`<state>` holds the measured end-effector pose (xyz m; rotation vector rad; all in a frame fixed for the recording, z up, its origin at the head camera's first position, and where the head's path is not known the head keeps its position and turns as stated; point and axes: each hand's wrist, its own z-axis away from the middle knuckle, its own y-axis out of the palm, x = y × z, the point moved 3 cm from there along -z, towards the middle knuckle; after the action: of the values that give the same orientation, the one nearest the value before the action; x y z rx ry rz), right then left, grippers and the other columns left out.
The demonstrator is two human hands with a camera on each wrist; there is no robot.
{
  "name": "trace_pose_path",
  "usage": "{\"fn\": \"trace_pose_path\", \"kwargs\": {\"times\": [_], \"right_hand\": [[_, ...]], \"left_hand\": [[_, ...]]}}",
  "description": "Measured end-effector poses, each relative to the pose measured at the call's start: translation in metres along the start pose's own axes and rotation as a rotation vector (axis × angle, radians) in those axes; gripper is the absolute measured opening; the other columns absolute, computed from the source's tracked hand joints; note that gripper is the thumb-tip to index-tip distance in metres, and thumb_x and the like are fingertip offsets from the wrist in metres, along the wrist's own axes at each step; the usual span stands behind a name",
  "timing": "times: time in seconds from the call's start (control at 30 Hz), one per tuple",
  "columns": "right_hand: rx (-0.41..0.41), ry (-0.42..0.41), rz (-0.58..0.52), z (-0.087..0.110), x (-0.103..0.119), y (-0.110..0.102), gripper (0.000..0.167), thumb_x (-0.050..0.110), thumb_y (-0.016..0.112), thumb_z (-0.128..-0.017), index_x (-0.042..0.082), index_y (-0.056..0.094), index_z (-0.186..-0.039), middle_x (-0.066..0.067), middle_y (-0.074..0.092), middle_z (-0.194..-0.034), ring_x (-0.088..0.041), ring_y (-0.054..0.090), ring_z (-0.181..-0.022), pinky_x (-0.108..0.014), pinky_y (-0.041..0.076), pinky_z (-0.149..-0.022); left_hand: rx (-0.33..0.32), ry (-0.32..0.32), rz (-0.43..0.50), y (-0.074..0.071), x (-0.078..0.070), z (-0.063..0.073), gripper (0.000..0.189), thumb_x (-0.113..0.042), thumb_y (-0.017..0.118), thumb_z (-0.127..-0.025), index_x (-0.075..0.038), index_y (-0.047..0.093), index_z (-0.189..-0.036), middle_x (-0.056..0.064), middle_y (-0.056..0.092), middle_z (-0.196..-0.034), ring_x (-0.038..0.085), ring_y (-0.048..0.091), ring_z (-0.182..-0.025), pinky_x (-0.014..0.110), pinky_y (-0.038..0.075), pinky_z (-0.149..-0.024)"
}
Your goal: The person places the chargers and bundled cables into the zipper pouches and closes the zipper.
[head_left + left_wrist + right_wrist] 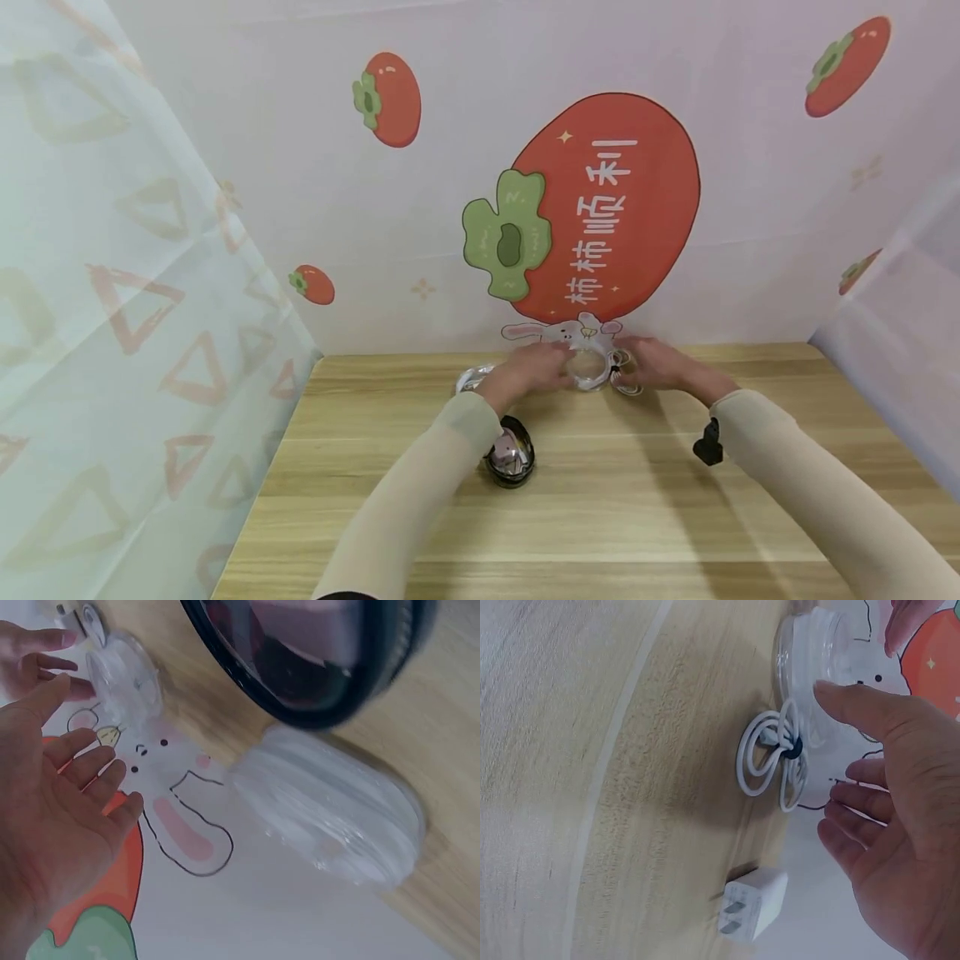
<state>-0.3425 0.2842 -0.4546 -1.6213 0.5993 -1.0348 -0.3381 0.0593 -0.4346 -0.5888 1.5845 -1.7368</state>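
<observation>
At the back of the table, my left hand is beside a clear round plastic case, fingers loosely spread in the left wrist view. My right hand is on the other side, its fingers relaxed and thumb near the case. Between the case and my right hand lies a coiled white cable with a black tie. A white charger plug stands beyond the cable; the head view does not show it clearly. Both hands hold nothing that I can see. Contact with the case cannot be made out.
A clear plastic case with rounded ends lies at the back, left of my left hand. Nearer sits a black-rimmed see-through case with items inside, beside my left sleeve. A printed cloth wall closes off the back.
</observation>
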Motion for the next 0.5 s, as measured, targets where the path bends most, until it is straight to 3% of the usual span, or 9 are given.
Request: {"fn": "trace_pose_path", "kwargs": {"times": [0.23, 0.37, 0.5], "right_hand": [[0.027, -0.015, -0.032, 0.000, -0.011, 0.009, 0.077, 0.028, 0.094, -0.080, -0.012, 0.060, -0.135, -0.024, 0.069, -0.124, -0.037, 0.066, -0.109, -0.057, 0.054, -0.097], [0.040, -0.007, -0.088, -0.002, -0.013, 0.015, 0.066, 0.027, 0.093, -0.083, -0.007, 0.062, -0.130, -0.014, 0.068, -0.113, -0.028, 0.062, -0.099, -0.048, 0.054, -0.088], [0.030, -0.010, -0.121, -0.002, -0.015, 0.019, 0.052, 0.024, 0.091, -0.084, -0.003, 0.064, -0.119, -0.009, 0.063, -0.101, -0.024, 0.057, -0.091, -0.041, 0.048, -0.079]], "left_hand": [[0.039, -0.028, -0.022, 0.007, -0.008, -0.008, 0.071, -0.052, 0.060, -0.106, -0.019, 0.039, -0.166, 0.000, 0.034, -0.173, 0.022, 0.034, -0.158, 0.040, 0.031, -0.127], [0.069, -0.033, -0.021, 0.009, -0.011, -0.009, 0.075, -0.053, 0.061, -0.105, -0.020, 0.034, -0.167, -0.001, 0.031, -0.174, 0.020, 0.029, -0.160, 0.039, 0.028, -0.129], [0.090, -0.019, -0.029, 0.010, -0.016, -0.011, 0.069, -0.049, 0.063, -0.105, -0.021, 0.042, -0.164, -0.002, 0.036, -0.172, 0.020, 0.033, -0.158, 0.040, 0.031, -0.128]]}}
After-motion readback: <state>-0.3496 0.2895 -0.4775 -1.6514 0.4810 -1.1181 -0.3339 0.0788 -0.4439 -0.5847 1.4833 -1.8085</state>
